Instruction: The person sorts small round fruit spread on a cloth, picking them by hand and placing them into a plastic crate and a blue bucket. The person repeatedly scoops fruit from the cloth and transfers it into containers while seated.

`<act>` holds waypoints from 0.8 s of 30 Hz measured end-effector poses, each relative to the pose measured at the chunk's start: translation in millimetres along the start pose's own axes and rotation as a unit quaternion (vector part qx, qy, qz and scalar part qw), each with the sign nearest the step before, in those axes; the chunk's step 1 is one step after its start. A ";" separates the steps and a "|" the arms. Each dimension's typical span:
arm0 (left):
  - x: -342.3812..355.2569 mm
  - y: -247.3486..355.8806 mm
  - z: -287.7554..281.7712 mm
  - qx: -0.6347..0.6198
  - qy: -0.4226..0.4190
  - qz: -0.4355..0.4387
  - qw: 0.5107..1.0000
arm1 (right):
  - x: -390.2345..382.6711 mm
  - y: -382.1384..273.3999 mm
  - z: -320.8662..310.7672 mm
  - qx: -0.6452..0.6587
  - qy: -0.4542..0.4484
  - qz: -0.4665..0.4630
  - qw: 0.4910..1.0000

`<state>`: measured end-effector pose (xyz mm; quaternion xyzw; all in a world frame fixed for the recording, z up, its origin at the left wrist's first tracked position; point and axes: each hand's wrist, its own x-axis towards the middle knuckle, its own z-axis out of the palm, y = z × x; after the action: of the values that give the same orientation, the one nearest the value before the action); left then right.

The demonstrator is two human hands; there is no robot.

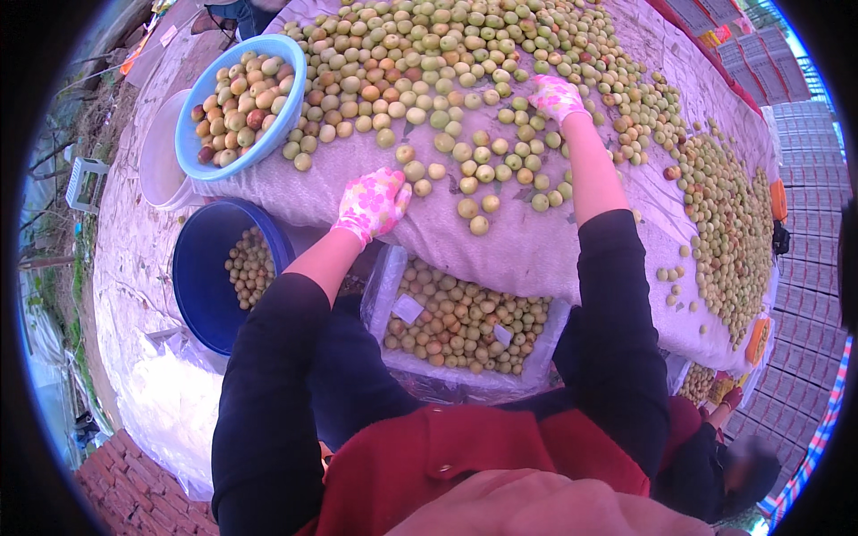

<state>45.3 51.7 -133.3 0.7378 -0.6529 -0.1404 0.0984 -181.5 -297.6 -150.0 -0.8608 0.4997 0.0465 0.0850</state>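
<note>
Round fruits (429,64) strew rumpled cloth (487,257) — whether flower-gloved left grip (371,204) and right grip (557,96) clasp any is unclear.

A white, seemingly plastic stool (88,167) stands left.

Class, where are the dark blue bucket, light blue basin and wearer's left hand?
Dark blue bucket (201,279), head view: inner wall.
Light blue basin (184,141), head view: rim.
Left hand (371,202), head view: gloved back.
</note>
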 end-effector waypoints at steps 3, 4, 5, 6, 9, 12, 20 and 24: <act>0.1 -0.6 0.9 0.001 -0.005 -0.007 1.000 | 2.5 10.2 -6.6 0.155 0.087 -0.003 0.984; 0.1 -1.0 1.2 -0.007 0.002 -0.004 1.000 | 3.2 11.8 -7.2 0.167 0.110 -0.014 0.980; 0.4 -1.1 1.6 -0.015 0.007 -0.001 1.000 | 5.7 11.5 -7.8 0.180 0.132 -0.024 0.974; 0.1 -1.5 1.6 -0.020 0.007 -0.002 1.000 | 8.9 8.5 -6.8 0.169 0.136 -0.030 0.976; -0.5 -1.9 1.4 -0.030 0.006 -0.001 1.000 | 21.3 -13.3 2.4 0.135 0.138 -0.044 0.980; -0.2 -2.2 0.5 -0.034 -0.004 -0.004 0.999 | 33.3 -34.9 5.6 -0.018 0.003 -0.033 0.999; -0.5 -2.3 -0.3 -0.031 -0.018 -0.013 0.999 | -38.0 -98.1 -46.7 0.120 -0.043 -0.011 0.992; -1.1 -1.5 -1.0 -0.017 -0.012 -0.012 1.000 | -118.7 -173.1 -63.6 0.458 -0.160 -0.197 0.852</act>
<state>47.0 53.0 -132.8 0.7424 -0.6424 -0.1611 0.1013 -90.4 -124.6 -50.7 -0.7854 0.2634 -0.0688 0.5560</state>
